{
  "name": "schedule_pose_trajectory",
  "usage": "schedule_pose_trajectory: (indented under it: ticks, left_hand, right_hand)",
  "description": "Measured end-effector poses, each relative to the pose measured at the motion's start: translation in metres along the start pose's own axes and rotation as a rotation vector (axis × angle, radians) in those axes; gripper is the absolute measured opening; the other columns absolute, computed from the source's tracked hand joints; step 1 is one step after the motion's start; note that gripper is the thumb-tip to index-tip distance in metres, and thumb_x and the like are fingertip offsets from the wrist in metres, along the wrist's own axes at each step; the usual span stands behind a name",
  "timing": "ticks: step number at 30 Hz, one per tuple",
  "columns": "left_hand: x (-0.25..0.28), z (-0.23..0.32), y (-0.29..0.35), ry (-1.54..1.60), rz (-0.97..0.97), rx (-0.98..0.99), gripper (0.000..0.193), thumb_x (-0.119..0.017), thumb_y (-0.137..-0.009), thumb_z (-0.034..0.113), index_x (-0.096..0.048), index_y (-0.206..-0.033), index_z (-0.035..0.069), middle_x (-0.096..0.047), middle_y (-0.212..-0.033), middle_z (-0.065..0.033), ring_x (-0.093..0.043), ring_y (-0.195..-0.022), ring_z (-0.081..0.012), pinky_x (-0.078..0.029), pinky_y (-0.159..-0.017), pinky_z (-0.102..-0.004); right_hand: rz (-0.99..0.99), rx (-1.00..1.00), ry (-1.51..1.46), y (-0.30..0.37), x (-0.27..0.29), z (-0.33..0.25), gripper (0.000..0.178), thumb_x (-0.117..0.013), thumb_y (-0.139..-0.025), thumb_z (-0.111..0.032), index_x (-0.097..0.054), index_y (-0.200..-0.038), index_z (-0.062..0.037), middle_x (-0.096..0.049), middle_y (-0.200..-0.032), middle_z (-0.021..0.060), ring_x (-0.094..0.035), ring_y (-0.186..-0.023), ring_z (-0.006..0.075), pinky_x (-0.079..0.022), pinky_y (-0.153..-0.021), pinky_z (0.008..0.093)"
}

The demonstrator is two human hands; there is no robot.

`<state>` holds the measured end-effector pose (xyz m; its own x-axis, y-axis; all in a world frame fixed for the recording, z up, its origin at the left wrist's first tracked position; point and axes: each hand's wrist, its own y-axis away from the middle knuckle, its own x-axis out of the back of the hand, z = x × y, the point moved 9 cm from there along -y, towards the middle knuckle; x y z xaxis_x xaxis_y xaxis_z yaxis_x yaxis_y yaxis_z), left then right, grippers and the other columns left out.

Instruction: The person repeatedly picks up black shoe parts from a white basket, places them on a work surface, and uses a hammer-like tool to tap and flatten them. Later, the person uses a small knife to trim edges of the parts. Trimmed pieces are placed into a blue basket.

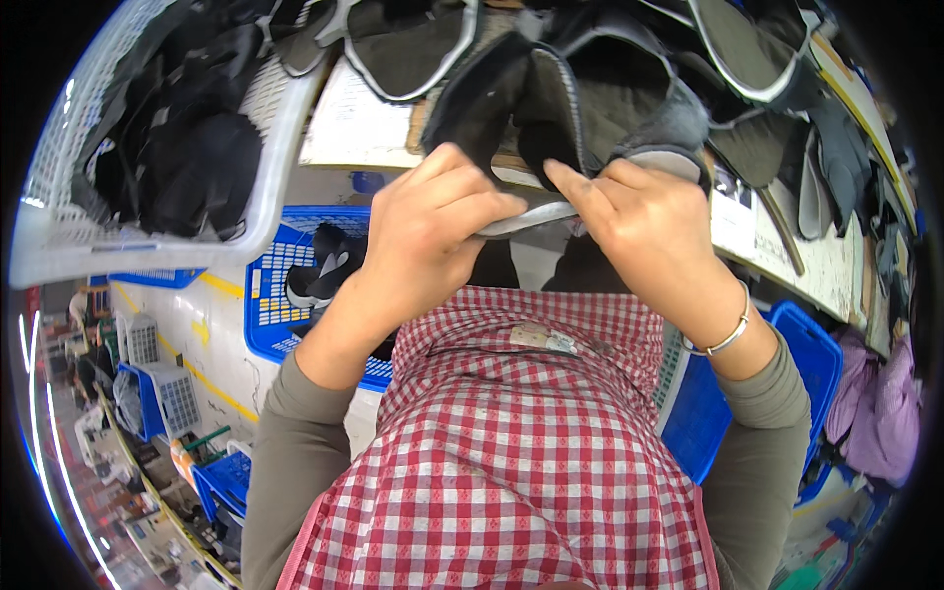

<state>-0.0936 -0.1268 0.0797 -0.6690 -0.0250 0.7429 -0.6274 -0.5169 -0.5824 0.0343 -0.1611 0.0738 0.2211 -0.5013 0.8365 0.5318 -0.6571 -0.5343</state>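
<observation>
Both of my hands are at the near edge of the worktable, in front of my red-and-white checked apron. Between them stretches a pale grey edge [531, 218] of a black shoe upper [556, 98], whose dark lining faces up. My left hand [428, 231] pinches the left end of this edge, thumb underneath and fingers curled. My right hand [644, 216] grips the other end, its index finger reaching over toward the middle. A curved pale grey part [667, 162] of the piece shows just past the right knuckles. My palms hide the rest of the grip.
More shoe uppers [408, 44] with white edges lie along the worktable [359, 123]. A white basket [280, 167] of black pieces stands at the left. Below it is a blue crate [261, 295] with dark pieces. Another blue crate [698, 413] is at my right.
</observation>
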Motion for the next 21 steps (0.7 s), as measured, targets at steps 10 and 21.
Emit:
schedule_pose_trajectory:
  ticks: [10, 21]
  left_hand:
    - [0.051, 0.071, -0.042, -0.037, 0.085, -0.241, 0.027, -0.075, -0.087, 0.024, -0.069, -0.100, 0.000, -0.066, -0.092, -0.0138, -0.065, -0.086, -0.0314, -0.054, -0.073, -0.0431]
    - [-0.001, 0.025, 0.002, -0.222, 0.153, -0.583, 0.026, -0.067, -0.087, 0.012, -0.072, -0.112, 0.006, -0.065, -0.126, -0.0083, -0.068, -0.117, -0.0245, -0.059, -0.086, -0.0324]
  right_hand:
    - [0.493, -0.602, -0.943, -0.042, 0.019, 0.076, 0.014, -0.077, -0.094, -0.012, -0.077, -0.101, 0.0006, -0.072, -0.082, -0.0013, -0.056, -0.067, 0.0033, -0.044, -0.058, 0.0221]
    - [0.460, -1.093, -1.915, 0.001, -0.122, 0.072, 0.013, -0.070, -0.101, -0.020, -0.069, -0.095, -0.0085, -0.071, -0.082, 0.0020, -0.065, -0.065, 0.0079, -0.052, -0.055, 0.0200]
